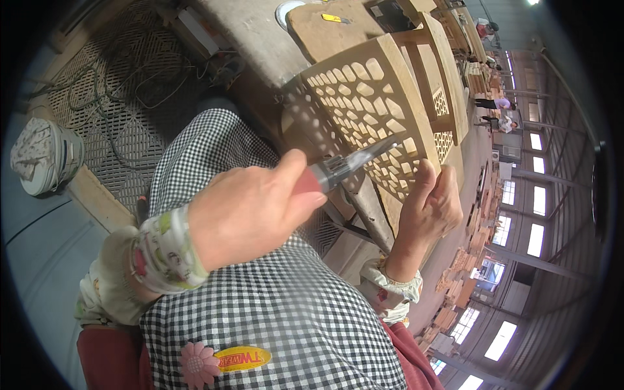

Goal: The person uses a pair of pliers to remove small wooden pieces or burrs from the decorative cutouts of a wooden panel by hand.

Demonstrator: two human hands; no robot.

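Observation:
My left hand (247, 211) is wrapped round the red handle of a hand tool (335, 170). The tool has a dark collar and a slim, blade-like metal end, smeared by motion; its exact kind is unclear. Its tip lies over the holes of a pierced wooden panel (415, 97), and I cannot tell if it touches. Many rounded, irregular openings run through this panel, part of a wooden piece standing tilted on the bench. My right hand (432, 205) grips the panel's near edge, thumb up and the other fingers partly hidden.
A yellow utility knife (336, 18) lies on a brown board (312, 29) on the workbench (260, 45). Cables (97, 97) trail over floor matting at left, near a stool with a patterned cushion (49, 153). Stacked timber (458, 276) and people (500, 104) are farther off, to the right.

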